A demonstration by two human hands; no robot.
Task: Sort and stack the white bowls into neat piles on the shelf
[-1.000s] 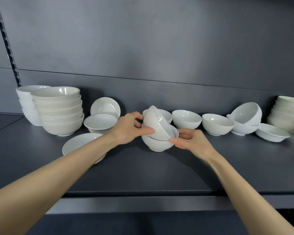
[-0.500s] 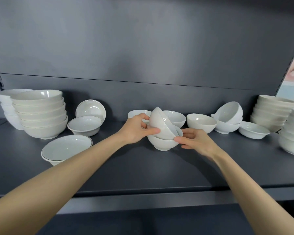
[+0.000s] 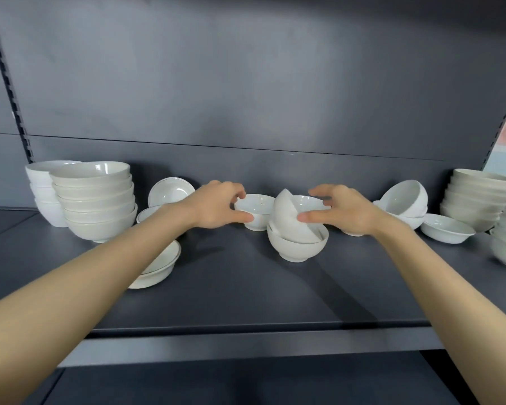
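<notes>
White bowls lie scattered on a dark grey shelf (image 3: pixel 246 290). At the middle, one small bowl (image 3: pixel 289 222) lies tilted on its side inside an upright bowl (image 3: pixel 297 248). Neither hand holds that pair. My left hand (image 3: pixel 216 207) curls thumb and forefinger round the left side of a small bowl (image 3: pixel 256 207) behind it. My right hand (image 3: pixel 343 213) curls over the rim of another back bowl (image 3: pixel 306 201), its thumb in front of the tilted bowl. A tall stack of larger bowls (image 3: pixel 97 206) stands at the left.
Behind the left stack is a shorter pile (image 3: pixel 43 191). A dish (image 3: pixel 170 191) leans on the back wall and a shallow dish (image 3: pixel 162 264) lies under my left forearm. To the right are a tilted bowl (image 3: pixel 405 197), a shallow dish (image 3: pixel 447 230) and two stacks (image 3: pixel 476 200).
Both hands have let go of the tilted bowl and its base bowl and moved back and apart, each now at a small bowl behind. The view has shifted slightly.
</notes>
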